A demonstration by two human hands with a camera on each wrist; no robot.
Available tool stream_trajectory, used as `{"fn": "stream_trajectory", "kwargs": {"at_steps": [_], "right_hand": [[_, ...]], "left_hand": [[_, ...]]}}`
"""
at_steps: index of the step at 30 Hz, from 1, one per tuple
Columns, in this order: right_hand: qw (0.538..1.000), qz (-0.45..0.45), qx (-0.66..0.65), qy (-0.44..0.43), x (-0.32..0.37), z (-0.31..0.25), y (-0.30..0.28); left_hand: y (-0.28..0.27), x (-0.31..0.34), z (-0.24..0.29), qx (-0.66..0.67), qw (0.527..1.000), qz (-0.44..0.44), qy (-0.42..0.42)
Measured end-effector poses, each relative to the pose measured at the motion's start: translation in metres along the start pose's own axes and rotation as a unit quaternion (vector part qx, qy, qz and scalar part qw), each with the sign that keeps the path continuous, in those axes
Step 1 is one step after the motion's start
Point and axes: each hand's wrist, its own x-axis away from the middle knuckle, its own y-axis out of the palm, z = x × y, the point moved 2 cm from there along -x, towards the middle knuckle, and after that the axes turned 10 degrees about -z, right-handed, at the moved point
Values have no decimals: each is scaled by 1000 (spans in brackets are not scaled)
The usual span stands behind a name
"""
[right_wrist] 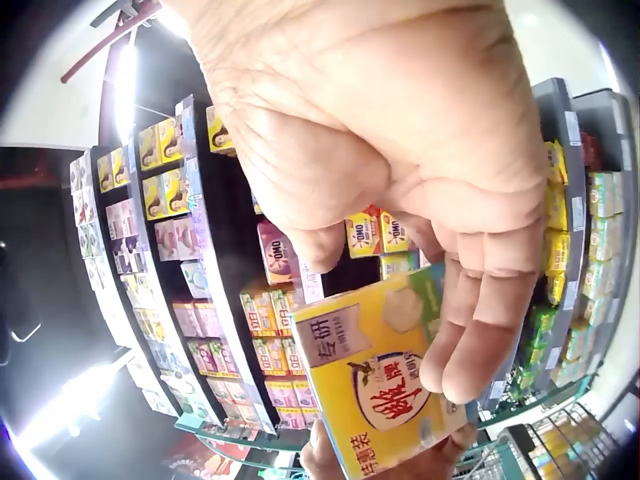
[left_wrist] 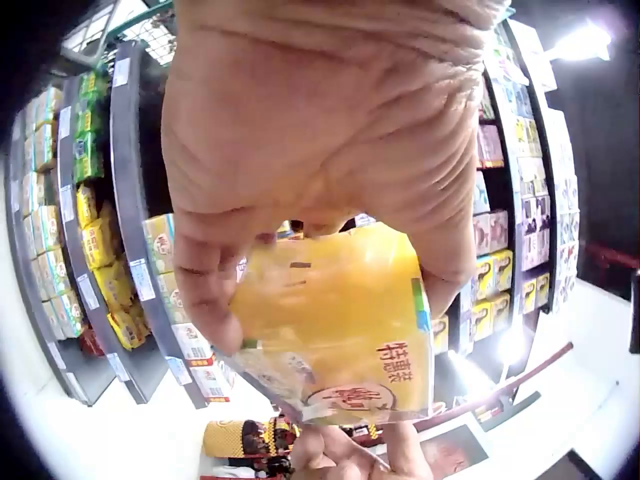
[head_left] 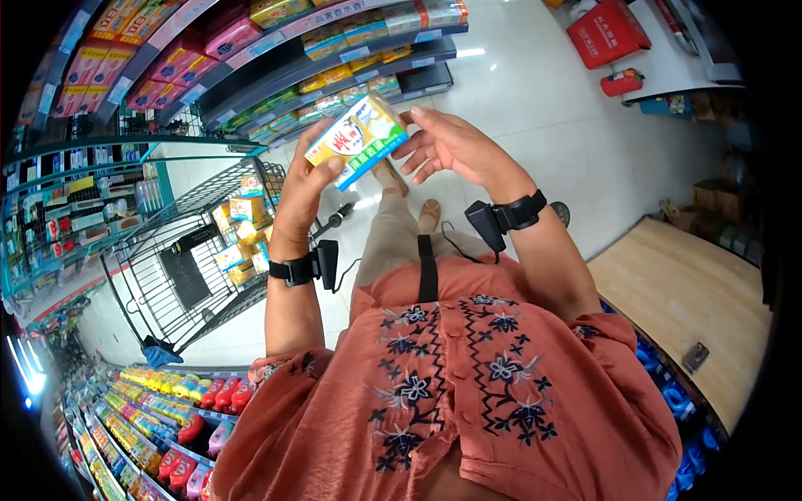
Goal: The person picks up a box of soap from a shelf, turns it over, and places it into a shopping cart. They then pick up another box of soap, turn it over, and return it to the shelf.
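Note:
A yellow, blue and green soap pack (head_left: pixel 361 144) with red lettering is held up in front of the body in the head view. My left hand (head_left: pixel 302 190) grips its left end, thumb over the printed face. In the left wrist view, that hand's fingers and thumb straddle the pack's yellow side (left_wrist: pixel 340 300). My right hand (head_left: pixel 458 149) is at the pack's right end, fingers spread and loosely bent. The right wrist view has the right hand's fingertips (right_wrist: pixel 465 372) overlapping the edge of the pack (right_wrist: pixel 375 400).
A wire shopping cart (head_left: pixel 159 288) holding several similar yellow packs (head_left: pixel 242 230) stands at left. Shelves of boxed goods (head_left: pixel 334 50) rise ahead, with bottles (head_left: pixel 188 388) on shelves at lower left. A wooden board (head_left: pixel 685 292) is at right, a red box (head_left: pixel 608 33) at upper right.

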Motion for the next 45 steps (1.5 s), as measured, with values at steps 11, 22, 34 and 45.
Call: {"fn": "stream_trajectory", "kwargs": {"at_steps": [11, 22, 34, 45], "right_hand": [[999, 7, -45, -20, -9, 10, -6], [992, 64, -83, -64, -29, 24, -31], [990, 128, -33, -54, -90, 31, -91], [978, 178, -2, -105, -164, 32, -164]], "left_hand": [[14, -9, -10, -365, 922, 14, 125], [-3, -34, -55, -157, 987, 23, 22], [-19, -111, -97, 55, 994, 86, -46], [-63, -215, -145, 100, 989, 113, -4]]}}
